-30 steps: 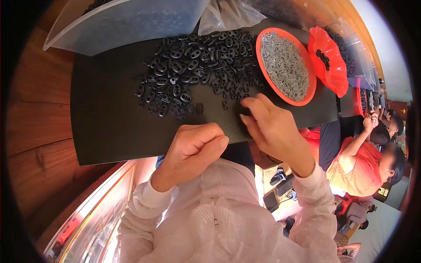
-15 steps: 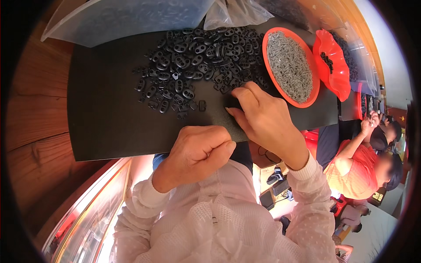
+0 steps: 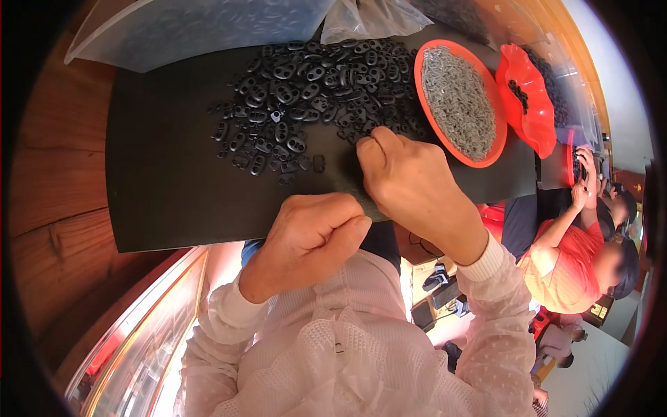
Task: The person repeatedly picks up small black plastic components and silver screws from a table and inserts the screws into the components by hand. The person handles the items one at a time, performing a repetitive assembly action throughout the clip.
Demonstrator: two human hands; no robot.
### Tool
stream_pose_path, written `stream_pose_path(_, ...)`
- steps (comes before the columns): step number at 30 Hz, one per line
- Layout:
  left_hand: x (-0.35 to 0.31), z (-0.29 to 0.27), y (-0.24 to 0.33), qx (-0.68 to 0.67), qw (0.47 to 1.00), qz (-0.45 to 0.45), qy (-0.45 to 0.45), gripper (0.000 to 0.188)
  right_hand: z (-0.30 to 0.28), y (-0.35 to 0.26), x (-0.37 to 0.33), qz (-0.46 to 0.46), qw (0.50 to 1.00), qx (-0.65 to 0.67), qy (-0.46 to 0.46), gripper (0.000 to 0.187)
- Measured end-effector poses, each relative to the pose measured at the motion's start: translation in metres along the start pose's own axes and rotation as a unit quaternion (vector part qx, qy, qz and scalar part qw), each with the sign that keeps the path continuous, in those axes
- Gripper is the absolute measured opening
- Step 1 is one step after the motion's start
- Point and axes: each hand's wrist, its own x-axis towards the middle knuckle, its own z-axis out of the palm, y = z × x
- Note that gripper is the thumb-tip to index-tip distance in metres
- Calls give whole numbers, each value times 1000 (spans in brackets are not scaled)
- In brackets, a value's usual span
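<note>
My left hand (image 3: 306,243) is closed at the near edge of the black table, thumb pressed along the curled index finger. Whatever it may hold is hidden. To its right, my right hand (image 3: 413,184) hovers over the tabletop with fingers bent down and drawn together; their tips are out of sight, so I cannot see what is in them. Beyond both hands spreads a heap of black plastic cord locks (image 3: 285,90), ovals with two holes, mixed with smaller black parts. An orange bowl (image 3: 499,132) full of small metal springs (image 3: 458,104) stands right of the heap.
A red wavy-edged dish (image 3: 531,125) with a few black pieces sits beyond the bowl. At the back are a translucent bin (image 3: 208,35) and a clear plastic bag (image 3: 375,21). On the right, a person in an orange shirt (image 3: 556,267) works at another red container.
My right hand's thumb and fingers, apart before, have drawn together, and the hand has turned slightly leftward. My left hand has barely moved. The co-worker's arm now reaches toward the red container.
</note>
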Motion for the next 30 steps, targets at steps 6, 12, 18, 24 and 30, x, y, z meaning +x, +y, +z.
stream_pose_path(6,-2,-3,-2,-30,999,-14,12,11,-7,2,-14,128,913,386,32,10)
stream_pose_path(12,-1,0,-3,-49,996,-46,56,17,-19,-11,-25,230,722,651,51,9)
stream_pose_path(18,2,4,-2,-103,988,-74,93,25,-13,-23,-18,101,826,533,153,14)
stream_pose_path(24,-2,0,-1,-191,969,-114,105,28,-4,-31,-18,33,899,383,210,33)
stream_pose_path(30,0,-13,10,-203,963,-178,3,34,-6,-23,-14,4,919,344,192,26)
